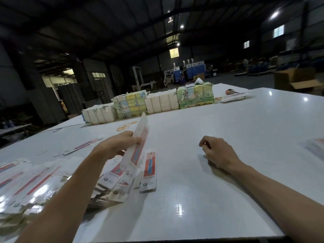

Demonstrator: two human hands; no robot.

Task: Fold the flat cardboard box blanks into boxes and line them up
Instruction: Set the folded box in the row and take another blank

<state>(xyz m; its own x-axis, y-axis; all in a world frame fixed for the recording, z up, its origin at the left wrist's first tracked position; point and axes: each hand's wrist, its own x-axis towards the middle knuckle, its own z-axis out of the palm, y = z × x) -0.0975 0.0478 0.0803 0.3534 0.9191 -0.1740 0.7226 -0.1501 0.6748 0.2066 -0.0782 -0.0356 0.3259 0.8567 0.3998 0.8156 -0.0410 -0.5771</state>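
Two bare hands work over a glossy white surface (219, 137) in a dim warehouse. The left hand (116, 146) grips a long, narrow folded box (139, 137) near its middle, thumb on the near side and fingers wrapped over the far side; the box is lifted off the surface and tilts up and away, its far tip pointing toward the back of the scene. Its white and red printing is blurred, so the details cannot be read.

The right hand (216, 151) holds nothing — its fingers are loosely curled, and it sits low over a bare part of the surface, well apart from the held box.

Below the left forearm lies a loose heap of box blanks (35, 181), white with red panels, spreading toward the left edge. At the heap's right end one flat box (149, 171) lies by itself, just beside the others. A single blank (82, 146) lies farther back on the left.

Scattered rubber bands (127, 126) lie beyond the held box. Behind them four wrapped bundles (163, 102) stand in a row — two plain white, two with coloured printing.
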